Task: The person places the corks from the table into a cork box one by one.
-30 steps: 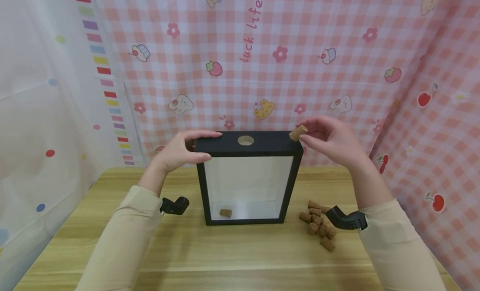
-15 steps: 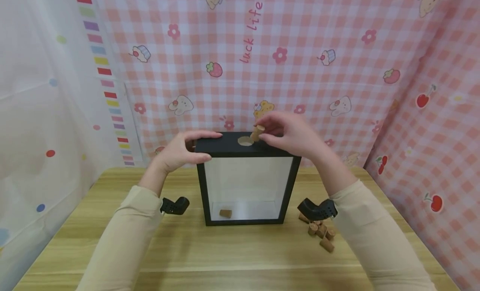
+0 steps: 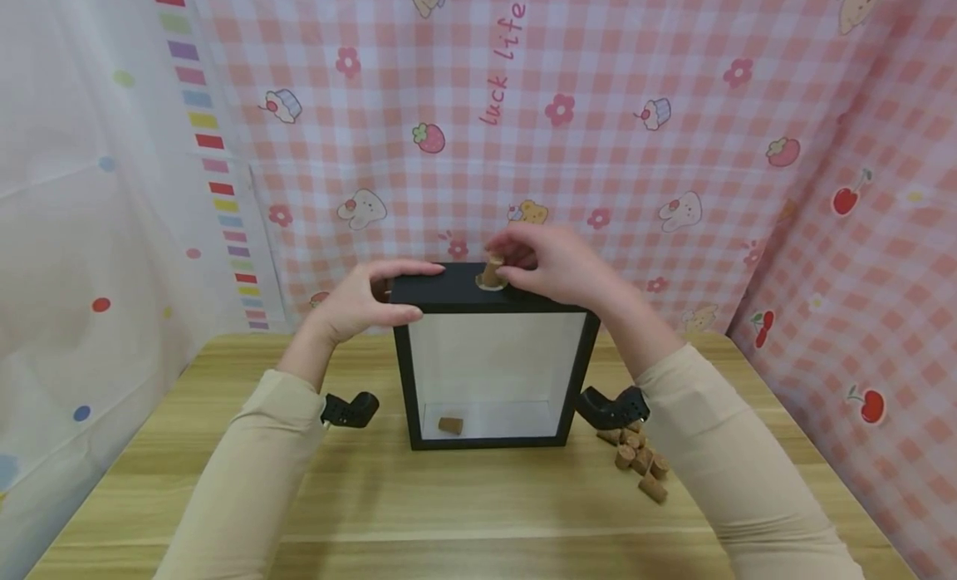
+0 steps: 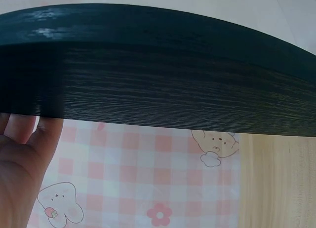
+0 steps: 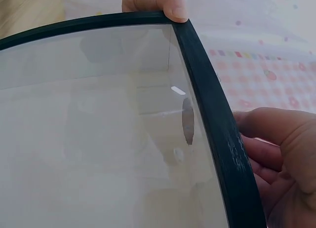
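Observation:
A black-framed shadow box with a clear front stands upright on the table. My left hand grips its top left corner, thumb at the front edge and fingers over the top; the left wrist view shows these fingers against the dark side. Above the round hole in the top, my right hand pinches a cork held nearly upright, its lower end at the opening. In the right wrist view the box frame hides that cork. Another cork lies inside, at the bottom left.
A pile of several corks lies on the wooden table right of the box, partly hidden by the right wrist's black camera mount. A checked pink curtain hangs close behind the box.
My right hand has carried the cork leftward from the box's top right corner to the hole, turning it from tilted to nearly upright. My left hand has stayed in place.

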Action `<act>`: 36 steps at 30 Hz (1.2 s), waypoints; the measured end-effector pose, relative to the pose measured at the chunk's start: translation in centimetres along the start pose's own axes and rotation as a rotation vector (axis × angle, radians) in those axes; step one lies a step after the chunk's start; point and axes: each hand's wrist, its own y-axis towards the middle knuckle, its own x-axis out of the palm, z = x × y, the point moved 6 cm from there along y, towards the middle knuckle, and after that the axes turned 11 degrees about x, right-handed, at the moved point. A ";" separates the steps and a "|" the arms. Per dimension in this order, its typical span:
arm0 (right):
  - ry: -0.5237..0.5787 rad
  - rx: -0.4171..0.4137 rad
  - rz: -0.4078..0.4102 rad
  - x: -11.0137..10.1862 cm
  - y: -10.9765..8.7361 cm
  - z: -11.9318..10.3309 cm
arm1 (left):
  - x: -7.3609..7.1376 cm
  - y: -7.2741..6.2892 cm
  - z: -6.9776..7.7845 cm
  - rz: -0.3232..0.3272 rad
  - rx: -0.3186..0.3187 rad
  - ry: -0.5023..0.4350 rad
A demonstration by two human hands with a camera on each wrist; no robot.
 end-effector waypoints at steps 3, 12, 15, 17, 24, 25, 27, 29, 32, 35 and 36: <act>0.030 -0.033 0.000 -0.2 -0.2 0.1 | 0.0 0.0 0.0 0.000 0.001 -0.007; 0.142 -0.094 0.036 -2.0 -2.7 1.6 | 0.1 0.0 0.1 0.003 -0.008 0.007; 0.161 -0.103 0.056 -2.6 -3.6 2.6 | 0.1 0.0 0.0 0.004 -0.013 0.009; 0.168 -0.114 0.070 -2.9 -4.3 3.2 | 0.0 0.0 0.0 0.003 -0.014 0.006; 0.171 -0.043 0.100 -3.6 -6.8 5.9 | 0.0 -0.1 -0.1 0.001 -0.003 0.016; 0.174 -0.041 0.104 -3.7 -7.2 6.4 | 0.0 -0.1 -0.1 0.001 -0.005 0.014; 0.183 -0.044 0.109 -3.6 -8.1 7.3 | 0.1 -0.2 0.0 0.001 -0.007 0.014; 0.198 -0.065 0.119 -3.6 -9.0 8.1 | 0.1 -0.2 0.0 0.002 -0.013 0.017; 0.229 -0.092 0.127 -3.5 -10.4 9.2 | 0.0 -0.2 -0.2 0.006 -0.022 0.034; 0.239 -0.116 0.141 -3.3 -11.6 10.2 | -0.1 -0.1 -0.2 0.007 -0.024 0.040; 0.245 -0.116 0.141 -3.2 -12.0 10.6 | -0.1 -0.1 -0.2 0.007 -0.022 0.044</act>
